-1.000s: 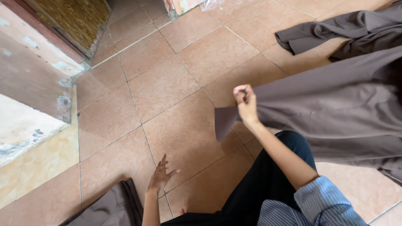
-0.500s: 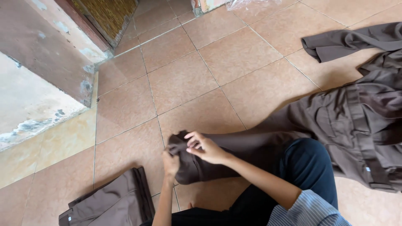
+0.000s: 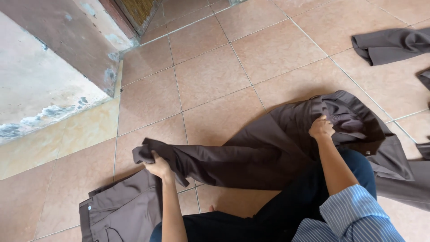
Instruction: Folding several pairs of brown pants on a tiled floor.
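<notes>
A dark brown garment (image 3: pixel 264 150), like trousers, lies stretched across the tiled floor (image 3: pixel 210 76) in front of my legs. My left hand (image 3: pixel 157 166) grips its narrow end at the left, lifted slightly off the tiles. My right hand (image 3: pixel 320 127) is closed on the bunched waist part at the right, above my dark trouser knee. A striped blue sleeve covers my right upper arm.
A folded brown garment (image 3: pixel 121 210) lies on the floor at the bottom left, under my left hand. Another dark garment (image 3: pixel 389 45) lies at the top right. A worn concrete wall base (image 3: pixel 53 76) and a doorway corner stand at the upper left.
Both hands were together on the cloth end near my left knee. Now they are spread apart, the right hand moved right to the waist part, and the garment is pulled out lengthwise.
</notes>
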